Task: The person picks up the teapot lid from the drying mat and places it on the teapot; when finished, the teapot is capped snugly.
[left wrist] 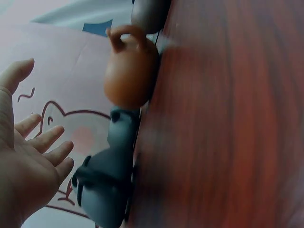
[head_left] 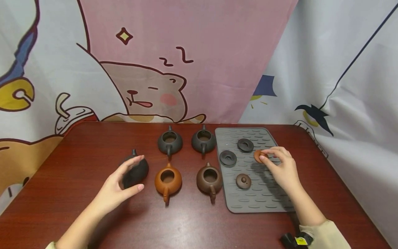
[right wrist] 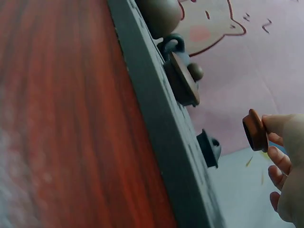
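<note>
Orange lid (head_left: 259, 156): pinched upright at its edge between thumb and fingertips of the right hand (head_left: 281, 167), lifted just above the grey mat (head_left: 264, 200) near the mat's right edge; the right wrist view shows it clear of the mat, fingers curled round its rim.
Right hand grip: closed on the orange lid, thumb and forefinger pressing its sides.
Left hand (head_left: 119, 186): spread, fingers straight and apart, cupped just beside the black teapot (head_left: 136, 171) near the table's left part; whether the fingertips touch it I cannot tell. It holds nothing.
Black teapot: stands on the table (head_left: 77, 166), partly hidden by the left hand; its opening is not visible.
Orange teapot (head_left: 168, 180): lidless, mouth open, inside dark, toward the front edge, middle of the table.
Brown teapot (head_left: 209, 179): lidless, just beside the mat's left edge.
Two dark teapots (head_left: 169, 142): back row, both uncovered, interiors look empty.
Grey mat: lies on the right part of the table, carries two dark lids (head_left: 228, 157) lying flat toward its back edge and a brown lid (head_left: 243, 181) knob-up near its middle.
Backdrop (head_left: 186, 52): cartoon-printed cloth behind the table's back edge.
</note>
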### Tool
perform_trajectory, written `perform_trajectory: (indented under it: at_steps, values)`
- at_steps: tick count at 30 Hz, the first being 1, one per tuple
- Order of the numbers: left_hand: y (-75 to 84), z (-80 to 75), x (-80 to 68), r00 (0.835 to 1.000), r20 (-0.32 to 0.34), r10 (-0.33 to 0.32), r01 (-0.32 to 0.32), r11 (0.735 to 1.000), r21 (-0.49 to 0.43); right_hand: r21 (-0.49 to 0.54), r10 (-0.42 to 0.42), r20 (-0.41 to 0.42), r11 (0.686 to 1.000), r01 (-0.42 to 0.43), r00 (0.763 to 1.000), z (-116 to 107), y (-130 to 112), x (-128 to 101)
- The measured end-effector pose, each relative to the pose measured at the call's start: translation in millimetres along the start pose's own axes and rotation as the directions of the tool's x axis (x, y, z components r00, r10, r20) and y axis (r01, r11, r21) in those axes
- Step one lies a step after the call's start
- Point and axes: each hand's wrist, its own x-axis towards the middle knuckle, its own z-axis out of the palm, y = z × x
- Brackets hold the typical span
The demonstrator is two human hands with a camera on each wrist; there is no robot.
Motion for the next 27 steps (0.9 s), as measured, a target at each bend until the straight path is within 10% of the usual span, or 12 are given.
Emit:
perform_trajectory:
  at_steps: [27]
  values:
    - [-18.9, 42.3, -4.0, 0.986, 0.146, -0.083, 0.086, 0.996, -0.015, 0.17, -0.186, 0.033, 0.969, 0.177, 0.982, 7.3, -98.6, -2.9]
